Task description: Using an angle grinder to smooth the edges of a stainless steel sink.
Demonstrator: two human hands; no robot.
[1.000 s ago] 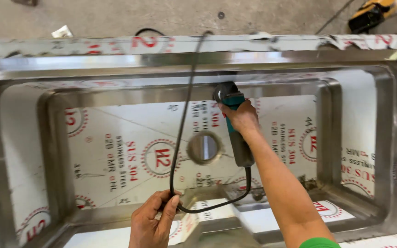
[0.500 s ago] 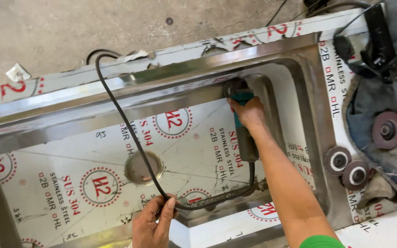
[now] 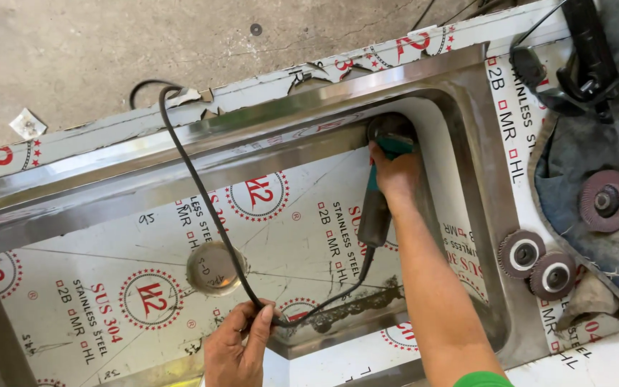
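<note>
Grinder point(image 3: 383, 188) sits deep in the far right corner of the sink point(image 3: 424, 79) now, and your right hand point(image 3: 395, 172) is wrapped tight around its body, head pushed up against the curved wall where the basin turns. A second ago the tool was working nearer the middle of the back wall; since then your view has swung and the grinder has travelled along the seam into that corner, so the corner weld looks like the piece you're dressing at this point. Your left hand point(image 3: 236, 344) is closed in a loose pinch on the cord point(image 3: 202, 193), holding it up off the sink floor, just beside the drain hole point(image 3: 213, 267); it gripped the cord the same way before, only the slack has shifted with the tool. The cord loops up over the rim, down to your fingers, then back to the grinder's tail. Film point(image 3: 94, 301) with red and black print covers the basin floor, peeled and torn along the rim. Off to the right, three flap discs point(image 3: 523, 253) lie well apart from the tool on the flange and a dark cloth point(image 3: 589, 154). A second black tool point(image 3: 589, 57) rests at the top right corner.
</note>
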